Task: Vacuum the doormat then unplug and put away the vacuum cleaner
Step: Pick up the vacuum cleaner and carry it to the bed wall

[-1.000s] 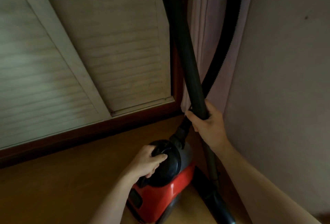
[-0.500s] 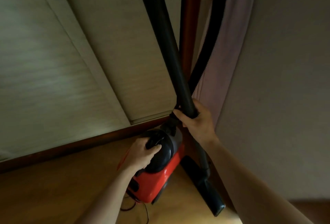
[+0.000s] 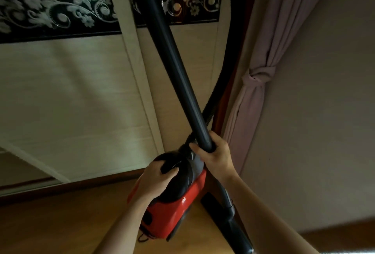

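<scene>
Left of the tied pale-pink fabric curtain (image 3: 257,95), your glossy red-and-black plastic canister vacuum cleaner (image 3: 174,211) stands tilted, hose end up. Your left hand (image 3: 156,178) curls over its black top. Your right hand (image 3: 215,154) wraps the long black rigid wand (image 3: 172,67), which slants up-left, away from the curtain.

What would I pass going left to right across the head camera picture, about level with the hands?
Pale door panel, left hand gripping the vacuum cleaner, right hand gripping the tube, pink curtain, bare wall.
</scene>
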Available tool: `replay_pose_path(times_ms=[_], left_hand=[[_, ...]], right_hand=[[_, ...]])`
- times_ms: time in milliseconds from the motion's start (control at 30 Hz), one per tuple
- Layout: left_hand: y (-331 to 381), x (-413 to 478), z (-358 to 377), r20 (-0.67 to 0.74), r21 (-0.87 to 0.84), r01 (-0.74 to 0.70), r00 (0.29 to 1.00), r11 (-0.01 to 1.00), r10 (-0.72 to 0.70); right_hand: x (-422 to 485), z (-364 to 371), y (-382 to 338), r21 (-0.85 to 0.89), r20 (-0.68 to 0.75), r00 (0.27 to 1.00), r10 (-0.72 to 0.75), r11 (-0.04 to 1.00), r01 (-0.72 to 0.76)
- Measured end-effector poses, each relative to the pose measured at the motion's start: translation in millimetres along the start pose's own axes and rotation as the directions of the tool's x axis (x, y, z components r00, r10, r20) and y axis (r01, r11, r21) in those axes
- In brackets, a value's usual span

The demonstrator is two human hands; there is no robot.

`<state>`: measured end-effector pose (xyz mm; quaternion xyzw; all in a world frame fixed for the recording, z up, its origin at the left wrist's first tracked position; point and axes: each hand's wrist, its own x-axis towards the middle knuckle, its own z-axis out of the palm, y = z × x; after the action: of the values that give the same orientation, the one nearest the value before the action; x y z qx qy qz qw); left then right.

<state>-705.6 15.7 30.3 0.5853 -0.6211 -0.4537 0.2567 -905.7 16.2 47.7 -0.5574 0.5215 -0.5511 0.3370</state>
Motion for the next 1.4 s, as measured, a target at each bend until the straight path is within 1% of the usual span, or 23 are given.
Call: replay_pose_path(times_ms=[67,167,367,467,567,700,833,967,1067,1200,1400], left_hand=[[11.4,-13.0,-13.9,-0.040,0.029,-0.030,0.999,0.999,0.031],[19.2,-27.1,-31.1,-0.086,0.042,-0.063,0.994,0.997,0.067],[26.7,-46.8,-47.1,-0.187,0.013,-0.044,0.981,0.999,0.046],[28.9,-54.7,-51.9,-0.264,0.047,-0.036,0.963,0.998,0.047],[31.5,-63.2,-55.4,-0.354,0.090,-0.042,0.933,0.995,0.071],[35.9,-78.8,-58.3,-0.467,0.086,0.015,0.884,0.996,0.027],[35.5,-100.8,-59.8,-0.577,0.042,0.073,0.816,0.996,-0.035],[26.5,-127.0,-67.4,-0.694,0.004,0.151,0.712,0.989,-0.106],[15.0,-148.6,-73.1,-0.759,-0.088,0.155,0.630,0.984,-0.167],[9.0,-177.2,-89.3,-0.791,-0.137,0.207,0.565,0.969,-0.233],[-7.6,-212.1,-132.8,-0.844,-0.163,0.275,0.459,0.948,-0.278]], right_hand=[[-5.0,3.5,-16.8,-0.013,-0.003,1.000,-0.002,1.000,0.002],[-12.8,9.2,-34.5,-0.020,0.000,0.999,-0.043,0.999,0.043],[-14.8,16.0,-60.1,0.002,-0.009,0.996,-0.093,0.996,0.093],[-9.8,20.9,-71.6,0.039,-0.004,0.994,-0.109,0.993,0.109],[-2.2,25.1,-76.9,0.076,0.050,0.991,-0.121,0.990,0.117],[5.6,34.6,-82.1,0.136,0.151,0.978,-0.141,0.983,0.121],[6.4,53.1,-87.3,0.225,0.284,0.945,-0.163,0.969,0.100],[2.7,80.8,-90.8,0.270,0.388,0.903,-0.186,0.959,0.082],[-4.2,103.2,-97.9,0.275,0.446,0.871,-0.204,0.958,0.083],[-15.5,134.8,-112.7,0.309,0.533,0.809,-0.248,0.947,0.087],[-30.1,193.8,-133.6,0.358,0.638,0.711,-0.295,0.931,0.065]])
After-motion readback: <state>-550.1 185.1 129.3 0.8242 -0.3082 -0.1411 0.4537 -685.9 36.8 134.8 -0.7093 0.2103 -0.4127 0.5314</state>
